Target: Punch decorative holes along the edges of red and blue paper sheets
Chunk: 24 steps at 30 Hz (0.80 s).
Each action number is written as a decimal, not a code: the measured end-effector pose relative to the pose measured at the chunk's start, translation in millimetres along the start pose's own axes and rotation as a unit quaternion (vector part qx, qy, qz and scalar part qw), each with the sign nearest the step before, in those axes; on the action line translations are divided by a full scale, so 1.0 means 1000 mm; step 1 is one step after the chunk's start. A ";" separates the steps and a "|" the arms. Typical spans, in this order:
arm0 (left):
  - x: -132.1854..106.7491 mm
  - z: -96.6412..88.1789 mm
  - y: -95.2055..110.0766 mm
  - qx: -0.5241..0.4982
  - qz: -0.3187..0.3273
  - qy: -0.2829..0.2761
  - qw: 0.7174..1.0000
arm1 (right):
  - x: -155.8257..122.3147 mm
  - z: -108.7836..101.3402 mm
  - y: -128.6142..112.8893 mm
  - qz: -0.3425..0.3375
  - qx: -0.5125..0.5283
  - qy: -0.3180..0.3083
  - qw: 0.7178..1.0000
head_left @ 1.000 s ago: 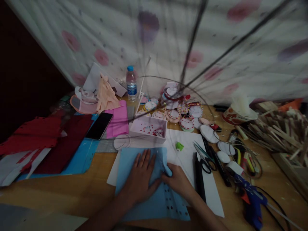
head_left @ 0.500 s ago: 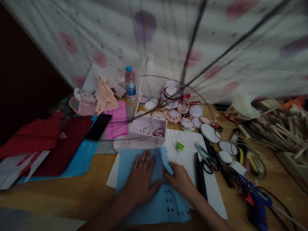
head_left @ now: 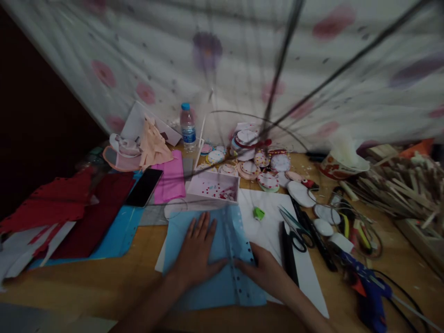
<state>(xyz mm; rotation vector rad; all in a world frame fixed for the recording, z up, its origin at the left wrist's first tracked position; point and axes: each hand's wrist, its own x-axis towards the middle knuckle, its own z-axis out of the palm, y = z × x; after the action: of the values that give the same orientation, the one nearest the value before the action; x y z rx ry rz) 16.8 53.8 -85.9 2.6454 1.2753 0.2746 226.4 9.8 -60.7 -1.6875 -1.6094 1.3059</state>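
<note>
A thin light blue sheet (head_left: 211, 291), which looks like felt, lies in front of me with rows of small dark holes near its right side. My left hand (head_left: 194, 252) rests flat on its middle, fingers spread and thumb pointing right. With my right hand (head_left: 268, 270) I grip the sheet's right edge, thumb on top; the fingertips are partly hidden. A crease runs up the sheet beside my right thumb. Under it is white paper (head_left: 308, 286), on which lie a green punch-like piece (head_left: 258, 213) and dark-handled scissors (head_left: 300, 238).
To the left are red felt (head_left: 52, 196), a phone (head_left: 144, 187) and pink felt (head_left: 173, 178). A white box (head_left: 213, 196) holds small red bits; behind it stand a bottle (head_left: 188, 127) and decorated discs (head_left: 248, 169). A blue glue gun (head_left: 371, 286) and wooden sticks (head_left: 409, 185) are at right.
The sheet's right edge, curled up before, now lies flatter, with more holes showing along it. My right hand has shifted slightly right and down. My left hand stays flat on the sheet.
</note>
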 end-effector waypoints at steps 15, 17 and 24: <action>0.003 -0.007 -0.003 -0.005 -0.017 -0.031 0.999 | -0.004 0.010 0.010 0.020 0.038 0.027 0.999; 0.003 -0.007 -0.003 -0.004 -0.015 -0.032 0.999 | -0.005 0.009 0.008 0.017 0.049 0.012 0.999; 0.004 -0.007 -0.003 -0.001 -0.015 -0.040 0.999 | -0.022 -0.005 0.007 0.037 0.010 -0.069 0.997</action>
<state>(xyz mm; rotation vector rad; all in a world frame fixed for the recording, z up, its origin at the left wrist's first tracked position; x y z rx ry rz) 15.0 59.6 -79.4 2.6045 1.2888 0.1626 237.7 -10.5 -57.8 -1.6928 -1.6161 1.5003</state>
